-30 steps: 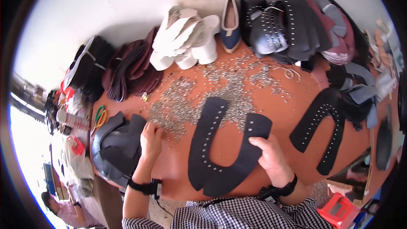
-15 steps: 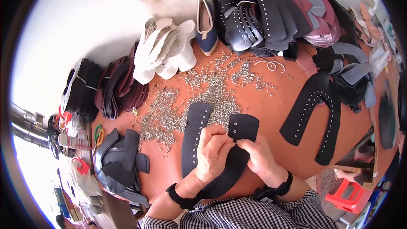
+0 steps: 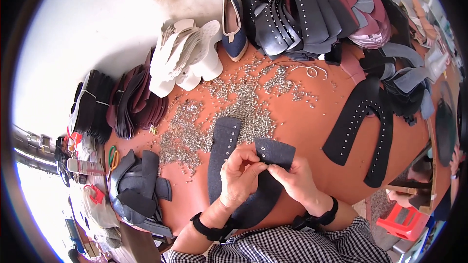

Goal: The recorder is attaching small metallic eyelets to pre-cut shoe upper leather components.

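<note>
A dark grey, U-shaped shoe upper point(image 3: 221, 153) lies before me, with a row of small metal studs along the inner edge of its left leg. A few studs also show near the tip of its right leg, which my hands raise and bend. My left hand point(image 3: 240, 178) pinches the inner edge of that leg, thumb against fingertips. My right hand point(image 3: 295, 179) grips the same leg from its outer side, thumb tip close to the left thumb. Whether a stud is between the fingertips is hidden. Loose silver studs point(image 3: 251, 122) lie scattered just beyond the upper.
A studded black upper point(image 3: 358, 122) lies at right on the brown table point(image 3: 302, 117). Behind stand white shoe pieces point(image 3: 187, 58), a navy shoe point(image 3: 234, 29) and stacked black uppers point(image 3: 312, 19). At left are maroon pieces point(image 3: 136, 97), scissors point(image 3: 113, 158) and grey pieces point(image 3: 139, 190).
The right leg's tip has tilted and shifted slightly left. My left fingers have opened into a rounder pinch, and my right hand has moved slightly down. The whole view has shifted a little.
</note>
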The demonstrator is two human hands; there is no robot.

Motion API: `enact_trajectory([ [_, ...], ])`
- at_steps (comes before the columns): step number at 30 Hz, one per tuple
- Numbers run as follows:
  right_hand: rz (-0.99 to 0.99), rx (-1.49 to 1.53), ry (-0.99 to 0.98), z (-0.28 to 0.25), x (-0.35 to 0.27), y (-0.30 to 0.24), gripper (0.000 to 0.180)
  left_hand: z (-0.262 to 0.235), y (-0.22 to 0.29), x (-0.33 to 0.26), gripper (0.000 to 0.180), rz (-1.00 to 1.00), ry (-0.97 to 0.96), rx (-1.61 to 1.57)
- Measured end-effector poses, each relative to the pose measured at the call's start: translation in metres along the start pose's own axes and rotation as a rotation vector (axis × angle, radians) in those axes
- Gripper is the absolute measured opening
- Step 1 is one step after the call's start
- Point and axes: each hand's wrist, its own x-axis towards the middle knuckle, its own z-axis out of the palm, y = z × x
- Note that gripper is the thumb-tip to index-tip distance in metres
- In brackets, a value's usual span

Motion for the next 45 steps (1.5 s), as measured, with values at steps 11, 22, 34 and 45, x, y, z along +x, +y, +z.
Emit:
enact_trajectory([
  [11, -0.209, -0.265, 0.146, 0.003, 0.003, 0.008, 0.014, 0.006, -0.003, 0.004, 0.035, -0.139, 0.044, -0.237],
  [22, -0.166, -0.302, 0.023, 0.003, 0.008, 0.007, 0.019, -0.007, -0.006, 0.008, 0.029, -0.215, 0.075, -0.321],
  [34, 0.102, 0.230, 0.179, 0.002, 0.007, -0.001, 0.029, -0.154, 0.050, -0.013, 0.012, -0.278, 0.371, 0.515],
  [45, 0.195, 0.232, 0.205, 0.001, 0.011, 0.003, 0.022, -0.201, 0.020, -0.022, 0.012, -0.174, 0.189, 0.941],
])
